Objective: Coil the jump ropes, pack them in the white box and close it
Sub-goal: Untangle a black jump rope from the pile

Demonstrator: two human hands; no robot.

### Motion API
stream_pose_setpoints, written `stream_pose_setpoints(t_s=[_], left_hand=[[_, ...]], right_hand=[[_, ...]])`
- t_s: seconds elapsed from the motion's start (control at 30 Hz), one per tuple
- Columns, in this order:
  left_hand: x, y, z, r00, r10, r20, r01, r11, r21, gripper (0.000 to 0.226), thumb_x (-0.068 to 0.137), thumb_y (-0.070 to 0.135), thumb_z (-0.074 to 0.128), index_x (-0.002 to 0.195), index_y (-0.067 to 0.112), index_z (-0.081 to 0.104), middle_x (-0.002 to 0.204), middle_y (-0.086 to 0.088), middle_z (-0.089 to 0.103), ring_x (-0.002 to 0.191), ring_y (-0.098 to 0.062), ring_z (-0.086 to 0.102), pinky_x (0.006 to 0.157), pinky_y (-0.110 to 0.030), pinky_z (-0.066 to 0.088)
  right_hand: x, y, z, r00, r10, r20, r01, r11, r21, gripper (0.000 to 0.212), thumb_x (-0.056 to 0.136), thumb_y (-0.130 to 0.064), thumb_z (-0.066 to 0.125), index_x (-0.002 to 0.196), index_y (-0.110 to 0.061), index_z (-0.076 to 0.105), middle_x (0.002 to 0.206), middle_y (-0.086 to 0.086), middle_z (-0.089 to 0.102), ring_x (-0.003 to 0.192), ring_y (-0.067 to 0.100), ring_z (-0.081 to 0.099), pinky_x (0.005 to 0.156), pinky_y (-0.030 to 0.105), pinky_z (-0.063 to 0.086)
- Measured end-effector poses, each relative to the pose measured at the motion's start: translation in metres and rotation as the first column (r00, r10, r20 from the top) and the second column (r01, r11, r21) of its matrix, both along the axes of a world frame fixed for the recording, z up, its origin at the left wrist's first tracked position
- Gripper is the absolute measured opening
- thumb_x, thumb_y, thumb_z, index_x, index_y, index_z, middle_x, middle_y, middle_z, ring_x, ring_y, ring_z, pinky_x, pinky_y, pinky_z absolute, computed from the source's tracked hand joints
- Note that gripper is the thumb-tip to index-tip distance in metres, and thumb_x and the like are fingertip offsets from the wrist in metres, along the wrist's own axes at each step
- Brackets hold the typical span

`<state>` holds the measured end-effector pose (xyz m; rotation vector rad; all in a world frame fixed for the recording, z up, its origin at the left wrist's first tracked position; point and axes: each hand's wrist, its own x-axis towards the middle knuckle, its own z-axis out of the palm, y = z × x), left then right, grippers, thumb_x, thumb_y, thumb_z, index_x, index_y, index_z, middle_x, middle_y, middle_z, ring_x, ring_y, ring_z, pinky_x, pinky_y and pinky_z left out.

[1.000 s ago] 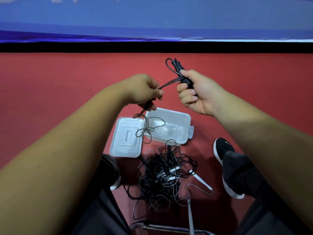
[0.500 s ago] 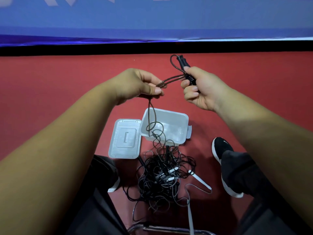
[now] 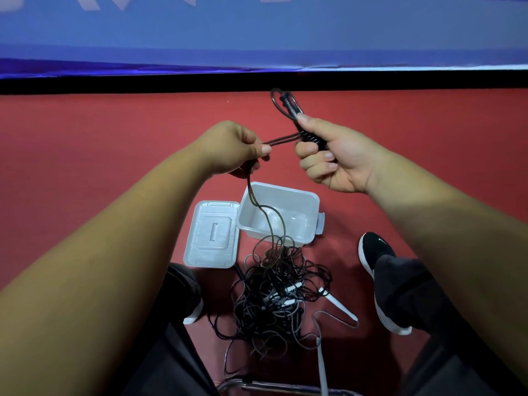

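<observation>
Right hand (image 3: 331, 158) gripped black handle (image 3: 288, 107); left hand (image 3: 234, 151) pinched its cord (image 3: 281, 138) | white box (image 3: 278, 212) empty, lid (image 3: 213, 234) off | tangle (image 3: 274, 295) on floor uncoiled: judged early.

The ribbed plastic jump-rope handles (image 3: 289, 106) are matt black, and the thin glossy cord (image 3: 251, 192) running from them is black with a brownish sheen. The rectangular plastic box (image 3: 313, 200) is milky white (faintly see-through), and its flat moulded lid (image 3: 211, 232) is the same white. The tangled heap of ropes (image 3: 268, 298) is black and grey, with a slim white handle (image 3: 343, 308) beside it. The smooth floor (image 3: 85, 138) is plain red. The low sports shoe (image 3: 374, 252) is black with a white sole. The wall banner (image 3: 257, 30) is blue with pale marks.
</observation>
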<state>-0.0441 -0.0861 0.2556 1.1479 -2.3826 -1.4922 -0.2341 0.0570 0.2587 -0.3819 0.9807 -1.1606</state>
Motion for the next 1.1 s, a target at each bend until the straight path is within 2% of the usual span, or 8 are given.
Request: stream_pose_setpoints(t_s=[0.2, 0.33, 0.43, 0.5, 0.6, 0.83, 0.97, 1.1], left_hand=[[-0.001, -0.001, -0.003, 0.999, -0.026, -0.028, 0.026, 1.0, -0.01, 0.017, 0.099, 0.016, 0.071, 0.095, 0.001, 0.074, 0.08, -0.014, 0.072, 0.07, -0.019, 0.067, 0.074, -0.035, 0.062], [-0.001, 0.006, 0.004, 0.993, -0.041, -0.106, 0.04, 0.999, -0.012, 0.014, 0.095, 0.002, 0.071, 0.094, 0.013, 0.078, 0.079, -0.004, 0.074, 0.068, -0.008, 0.065, 0.064, -0.02, 0.057], [0.001, 0.003, 0.006, 0.985, -0.083, -0.15, 0.087, 0.996, 0.02, 0.03, 0.09, -0.017, 0.059, 0.094, 0.008, 0.076, 0.081, -0.007, 0.074, 0.074, -0.014, 0.068, 0.07, -0.025, 0.057], [0.003, 0.0, 0.006, 0.981, -0.108, -0.164, 0.113, 0.993, 0.021, 0.03, 0.091, -0.016, 0.06, 0.095, 0.008, 0.077, 0.087, -0.009, 0.075, 0.082, -0.017, 0.068, 0.077, -0.028, 0.056], [0.001, 0.0, 0.008, 0.975, -0.132, -0.18, 0.134, 0.991, 0.0, 0.024, 0.091, -0.012, 0.067, 0.097, 0.008, 0.077, 0.089, -0.005, 0.074, 0.083, -0.011, 0.067, 0.078, -0.022, 0.056], [-0.006, 0.01, 0.02, 0.97, -0.218, -0.104, 0.194, 0.96, -0.2, 0.023, 0.087, 0.0, 0.078, 0.1, 0.019, 0.082, 0.094, -0.001, 0.078, 0.084, -0.005, 0.069, 0.084, -0.016, 0.054], [-0.007, 0.013, 0.022, 0.957, -0.29, 0.019, 0.273, 0.875, -0.4, 0.035, 0.09, 0.005, 0.074, 0.115, 0.029, 0.081, 0.099, 0.014, 0.07, 0.09, 0.001, 0.066, 0.083, -0.01, 0.047], [-0.009, 0.015, 0.023, 0.966, -0.252, 0.047, 0.252, 0.897, -0.363, 0.038, 0.087, 0.004, 0.08, 0.117, 0.026, 0.08, 0.096, 0.015, 0.076, 0.089, 0.002, 0.071, 0.089, -0.018, 0.056]], right_hand=[[0.007, 0.009, -0.001, 0.968, 0.247, 0.047, -0.249, 0.967, 0.057, 0.05, 0.096, -0.049, 0.06, 0.117, -0.004, 0.067, 0.064, -0.009, 0.035, 0.044, 0.005, 0.015, 0.035, 0.012, 0.016], [0.011, 0.015, -0.003, 0.916, 0.397, 0.06, -0.4, 0.915, 0.053, 0.048, 0.101, -0.044, 0.055, 0.135, -0.015, 0.072, 0.064, -0.008, 0.035, 0.045, 0.004, 0.014, 0.036, 0.012, 0.014], [0.014, 0.017, -0.001, 0.865, 0.501, 0.005, -0.499, 0.859, 0.115, 0.039, 0.104, -0.04, 0.049, 0.116, -0.02, 0.08, 0.059, -0.008, 0.039, 0.044, 0.005, 0.013, 0.039, 0.014, 0.01], [0.016, 0.017, 0.0, 0.838, 0.542, -0.069, -0.523, 0.832, 0.182, 0.022, 0.101, -0.035, 0.056, 0.102, -0.016, 0.068, 0.06, -0.006, 0.04, 0.044, 0.004, 0.014, 0.039, 0.014, 0.01], [0.014, 0.014, -0.008, 0.826, 0.539, -0.165, -0.489, 0.83, 0.267, 0.022, 0.092, -0.027, 0.071, 0.092, -0.018, 0.05, 0.068, -0.002, 0.036, 0.043, 0.002, 0.02, 0.037, 0.015, 0.013], [0.009, 0.008, -0.017, 0.795, 0.482, -0.368, -0.357, 0.862, 0.359, 0.017, 0.101, -0.023, 0.071, 0.1, -0.016, 0.056, 0.073, 0.0, 0.05, 0.05, 0.005, 0.02, 0.036, 0.015, 0.019], [0.004, 0.001, -0.025, 0.818, 0.31, -0.484, -0.161, 0.932, 0.326, 0.022, 0.1, -0.028, 0.074, 0.109, -0.017, 0.058, 0.068, -0.002, 0.05, 0.05, 0.007, 0.024, 0.036, 0.017, 0.022], [0.009, -0.006, -0.033, 0.852, 0.083, -0.518, 0.042, 0.973, 0.226, 0.026, 0.101, -0.024, 0.072, 0.123, -0.017, 0.059, 0.068, 0.0, 0.049, 0.047, 0.007, 0.028, 0.038, 0.018, 0.027]])
